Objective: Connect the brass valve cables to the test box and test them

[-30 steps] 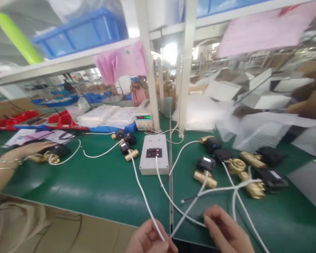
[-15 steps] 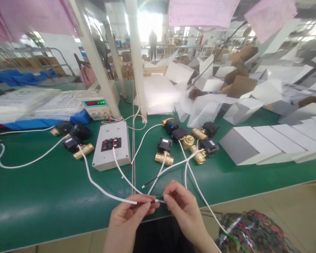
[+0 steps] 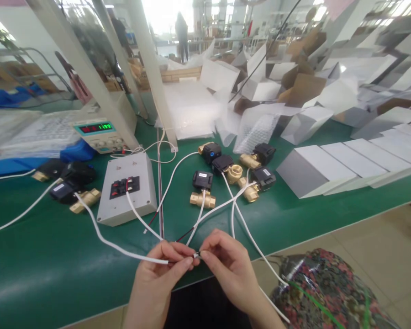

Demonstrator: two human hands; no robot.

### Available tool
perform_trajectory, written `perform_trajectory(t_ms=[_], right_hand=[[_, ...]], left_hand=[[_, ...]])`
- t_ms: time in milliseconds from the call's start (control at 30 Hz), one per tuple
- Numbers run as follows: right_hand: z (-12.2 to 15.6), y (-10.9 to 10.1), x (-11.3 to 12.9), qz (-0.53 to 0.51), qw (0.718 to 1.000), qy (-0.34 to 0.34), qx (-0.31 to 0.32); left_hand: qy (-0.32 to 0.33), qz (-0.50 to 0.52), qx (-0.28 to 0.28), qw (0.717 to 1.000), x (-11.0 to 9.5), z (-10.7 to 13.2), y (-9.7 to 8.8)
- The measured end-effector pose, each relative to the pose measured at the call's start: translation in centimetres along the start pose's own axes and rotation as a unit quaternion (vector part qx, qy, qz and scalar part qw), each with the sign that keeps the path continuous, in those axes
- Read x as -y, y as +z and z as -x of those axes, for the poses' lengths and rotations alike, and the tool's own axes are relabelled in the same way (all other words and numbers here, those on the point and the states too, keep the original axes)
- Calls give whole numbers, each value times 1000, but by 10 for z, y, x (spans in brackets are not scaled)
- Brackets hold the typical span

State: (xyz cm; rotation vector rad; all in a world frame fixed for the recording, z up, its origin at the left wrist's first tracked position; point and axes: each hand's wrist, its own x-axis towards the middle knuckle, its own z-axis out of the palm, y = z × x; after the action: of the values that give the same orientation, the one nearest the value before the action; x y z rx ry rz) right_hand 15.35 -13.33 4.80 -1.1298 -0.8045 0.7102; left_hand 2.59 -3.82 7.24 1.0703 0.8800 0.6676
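Observation:
My left hand (image 3: 160, 274) pinches the end of a white cable (image 3: 116, 246) that runs left to a brass valve with a black actuator (image 3: 71, 194). My right hand (image 3: 226, 265) pinches another thin wire end against it, at the table's front edge. The two wire ends meet between my fingertips. Just behind my hands lies a grey connector box (image 3: 126, 188) with red and black terminals, and one white cable runs from it toward my hands.
Several brass valves with black actuators (image 3: 233, 171) lie on the green table (image 3: 55, 260) with white cables. A power supply with a lit display (image 3: 101, 130) stands at the back left. Folded white boxes (image 3: 329, 167) lie right. Bubble wrap and cartons pile behind. A person stands far back.
The view has swung right and down. My hands have come together and upward, bringing the two wire ends into contact. The other person's arm at left is out of view.

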Motion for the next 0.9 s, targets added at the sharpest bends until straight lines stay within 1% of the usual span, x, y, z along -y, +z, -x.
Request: perform_trajectory(t_ms=[167, 267, 367, 467, 533, 667, 800, 900], right_hand=[[-1, 1, 2, 9, 999, -27, -18], [-3, 1, 3, 1, 999, -30, -22], [-3, 1, 2, -4, 999, -23, -24], [-3, 1, 3, -7, 1000, -13, -23], [-4, 2, 3, -7, 1000, -10, -20], [-4, 2, 5, 11, 1000, -22, -10], [-3, 2, 4, 23, 999, -30, -8], [-2, 2, 3, 33, 999, -29, -5]], left_hand=[[-5, -19, 12, 1000, 6, 0, -3], [-2, -4, 23, 1000, 8, 0, -6], [-5, 20, 26, 999, 5, 0, -6], [-20, 48, 16, 999, 0, -1, -4], [-30, 67, 19, 997, -2, -3, -3], [-46, 94, 40, 994, -2, -5, -4], [-60, 104, 41, 992, -3, -6, -6], [-59, 109, 40, 991, -5, -6, -5]])
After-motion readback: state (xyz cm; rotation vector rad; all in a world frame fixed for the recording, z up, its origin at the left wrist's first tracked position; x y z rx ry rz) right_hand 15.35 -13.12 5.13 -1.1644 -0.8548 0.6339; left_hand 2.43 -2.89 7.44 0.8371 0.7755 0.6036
